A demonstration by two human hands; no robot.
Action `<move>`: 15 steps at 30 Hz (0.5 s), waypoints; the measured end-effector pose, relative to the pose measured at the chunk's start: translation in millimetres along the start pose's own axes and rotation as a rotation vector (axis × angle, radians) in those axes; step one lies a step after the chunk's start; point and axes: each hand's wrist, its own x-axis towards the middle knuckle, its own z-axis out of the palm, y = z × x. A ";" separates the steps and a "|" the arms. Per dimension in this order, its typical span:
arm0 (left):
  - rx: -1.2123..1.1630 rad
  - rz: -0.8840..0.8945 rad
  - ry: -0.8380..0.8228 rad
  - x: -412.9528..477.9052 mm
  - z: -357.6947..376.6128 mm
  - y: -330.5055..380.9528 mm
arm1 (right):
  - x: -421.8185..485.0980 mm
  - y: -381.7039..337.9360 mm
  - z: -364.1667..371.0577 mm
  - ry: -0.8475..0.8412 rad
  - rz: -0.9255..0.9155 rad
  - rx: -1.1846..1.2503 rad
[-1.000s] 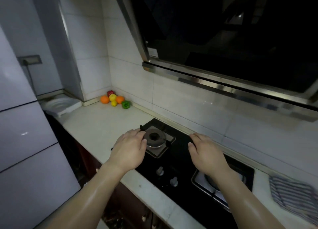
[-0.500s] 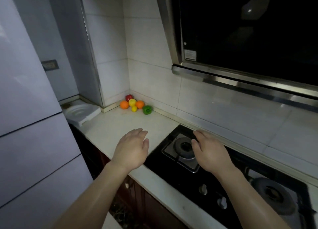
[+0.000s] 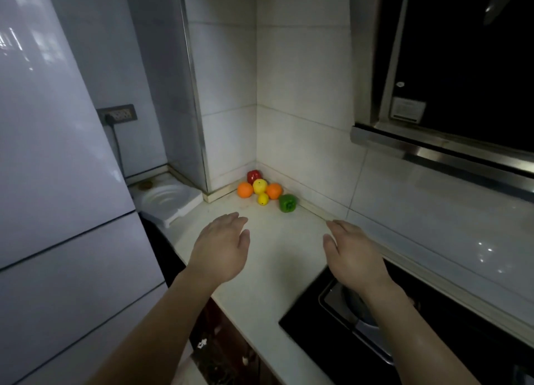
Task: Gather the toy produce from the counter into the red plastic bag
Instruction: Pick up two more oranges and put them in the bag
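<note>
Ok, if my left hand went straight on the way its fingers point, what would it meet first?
Only bare counter lies ahead of the left hand, then the toy pile in the corner: likely the left orange or the small lemon. Depth is unclear.

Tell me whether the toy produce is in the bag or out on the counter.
Out. The produce sits clustered in the counter corner; no bag is in view.
</note>
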 end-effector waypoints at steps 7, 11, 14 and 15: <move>-0.024 0.026 0.020 49.6 -2.8 -63.0 | 50.8 -39.4 32.9 -0.030 0.051 -0.014; -0.033 0.076 0.007 75.0 -5.5 -105.5 | 71.6 -68.5 56.0 -0.049 0.129 -0.030; -0.060 0.120 -0.014 97.1 -7.0 -137.6 | 86.7 -91.6 73.6 -0.052 0.188 -0.041; -0.065 0.131 -0.022 104.4 -7.2 -147.7 | 91.1 -98.3 79.1 -0.049 0.202 -0.044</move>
